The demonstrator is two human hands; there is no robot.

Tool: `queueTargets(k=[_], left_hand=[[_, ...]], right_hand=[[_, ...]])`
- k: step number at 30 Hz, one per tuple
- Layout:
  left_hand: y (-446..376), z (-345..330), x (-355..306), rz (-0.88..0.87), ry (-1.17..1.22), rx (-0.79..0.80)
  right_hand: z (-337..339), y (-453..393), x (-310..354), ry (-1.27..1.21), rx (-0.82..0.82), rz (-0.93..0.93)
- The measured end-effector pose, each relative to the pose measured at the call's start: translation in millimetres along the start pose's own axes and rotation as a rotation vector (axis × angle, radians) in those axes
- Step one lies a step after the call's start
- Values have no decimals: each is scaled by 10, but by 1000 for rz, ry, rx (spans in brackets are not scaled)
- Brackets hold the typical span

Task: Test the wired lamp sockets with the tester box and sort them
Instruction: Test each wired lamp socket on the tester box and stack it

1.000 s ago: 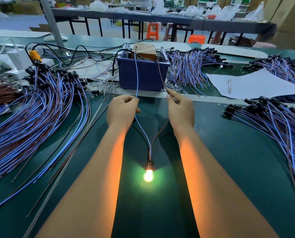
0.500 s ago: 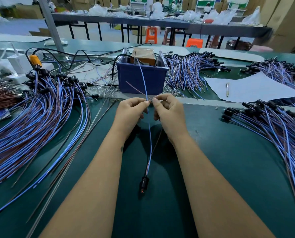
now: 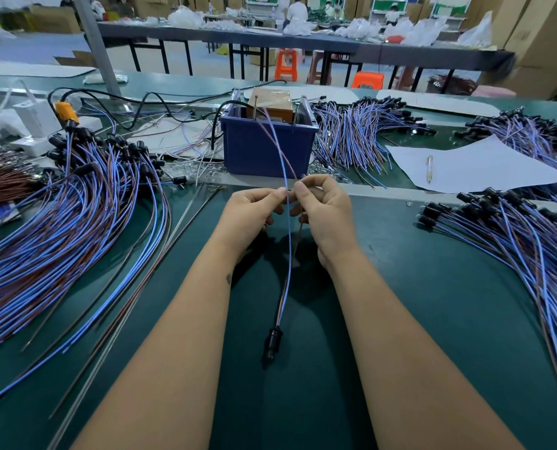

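Both hands — left (image 3: 249, 211), right (image 3: 324, 207) — pinch the blue-and-brown leads (image 3: 288, 241) of one unlit socket (image 3: 272, 341).

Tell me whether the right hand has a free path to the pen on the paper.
Probably not yet: the right hand pinches the socket's wires. Once released, bare table lies between it and the pen.

white paper sheet (image 3: 472, 167) with a pen (image 3: 429, 168) on it, orange stools (image 3: 367, 80) beyond the green table (image 3: 433, 287)

Green bench (image 3: 433, 303), wired socket piles (image 3: 59, 228), blue box (image 3: 264, 151), paper (image 3: 465, 167)
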State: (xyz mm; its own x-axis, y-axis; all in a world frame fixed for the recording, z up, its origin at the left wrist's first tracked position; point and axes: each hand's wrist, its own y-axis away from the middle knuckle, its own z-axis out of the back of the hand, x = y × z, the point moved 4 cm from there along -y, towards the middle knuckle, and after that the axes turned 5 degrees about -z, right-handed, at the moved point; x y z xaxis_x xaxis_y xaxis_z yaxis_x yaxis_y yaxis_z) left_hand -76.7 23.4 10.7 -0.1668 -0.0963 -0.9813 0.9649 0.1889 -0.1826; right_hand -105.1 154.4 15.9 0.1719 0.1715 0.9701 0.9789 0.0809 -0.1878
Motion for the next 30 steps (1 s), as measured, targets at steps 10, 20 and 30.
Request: queueTargets(k=[10,20,30], left_hand=[[-25,2,-17,-31,35,42],[-93,142,49,43,366,-204],[-149,175,125,71,361,-340]], right_hand=[[-43,9,-10,24,127,-34],[-148,60,-53,379,292,85],[-31,-8,-38,19,118,-29]])
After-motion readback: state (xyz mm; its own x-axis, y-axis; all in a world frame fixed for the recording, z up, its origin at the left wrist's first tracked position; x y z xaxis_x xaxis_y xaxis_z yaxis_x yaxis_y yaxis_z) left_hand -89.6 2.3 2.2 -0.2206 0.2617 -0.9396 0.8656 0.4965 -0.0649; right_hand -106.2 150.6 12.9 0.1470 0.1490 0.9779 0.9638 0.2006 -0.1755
